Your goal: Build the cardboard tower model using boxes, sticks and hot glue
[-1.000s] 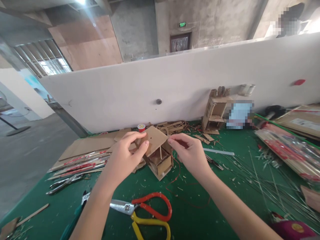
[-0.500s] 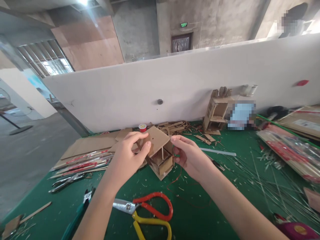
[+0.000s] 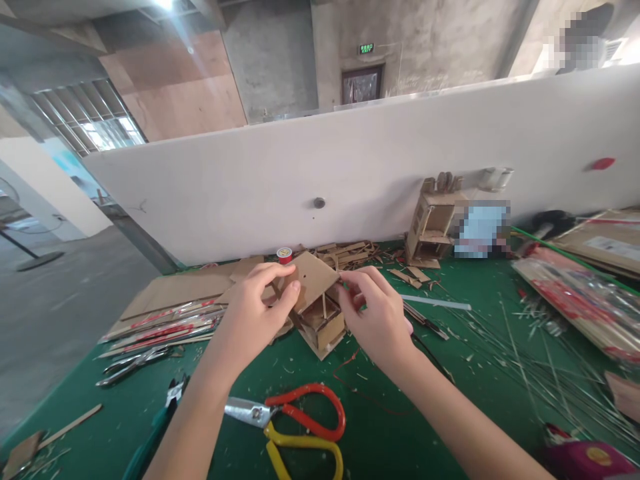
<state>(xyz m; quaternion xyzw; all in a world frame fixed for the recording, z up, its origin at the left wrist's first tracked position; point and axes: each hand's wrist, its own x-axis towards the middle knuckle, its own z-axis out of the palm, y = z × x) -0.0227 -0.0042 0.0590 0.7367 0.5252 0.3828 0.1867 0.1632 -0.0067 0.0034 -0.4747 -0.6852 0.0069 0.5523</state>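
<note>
A small cardboard box model (image 3: 316,283) stands tilted on the green table, with a flat top panel that has a small hole and an open-sided lower part. My left hand (image 3: 260,300) grips the panel's left edge between thumb and fingers. At the panel's right corner, the fingertips of my right hand (image 3: 377,313) are pinched together; what lies between them is hidden. Thin red thread (image 3: 345,363) trails on the table below the model. Scissors (image 3: 305,417) with one red and one yellow handle lie nearer to me.
Pliers (image 3: 133,365) and wrapped sticks (image 3: 170,323) lie left. A red spool (image 3: 285,255) and cardboard scraps (image 3: 350,252) sit behind the model. A taller cardboard structure (image 3: 434,223) stands against the white partition (image 3: 225,193). A glue stick (image 3: 440,302) and a purple tape measure (image 3: 593,460) are right.
My right hand has turned and moved up to the panel's right corner, its fingers now more curled. The left hand and the cardboard model have stayed nearly in place.
</note>
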